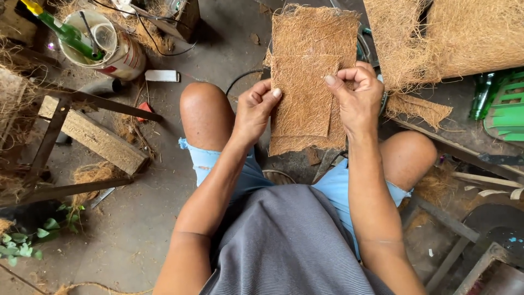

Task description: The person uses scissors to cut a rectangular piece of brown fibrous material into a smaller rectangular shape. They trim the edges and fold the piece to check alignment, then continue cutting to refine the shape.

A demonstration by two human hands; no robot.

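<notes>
I am seated and hold brown coconut-fibre sheets (305, 82) upright between my knees. A smaller sheet lies on top of a larger one. My left hand (255, 109) grips the left edge of the sheets, thumb on the front. At the upper right edge my right hand (357, 93) pinches them, fingers curled over the fibre. Both hands are closed on the sheets.
A large heap of loose fibre matting (447, 38) lies at the upper right, with a small scrap (417, 106) below it. A white bucket (123, 54) holding a green bottle stands upper left. A wooden frame (93, 136) is on the left, a green crate (507, 106) on the right.
</notes>
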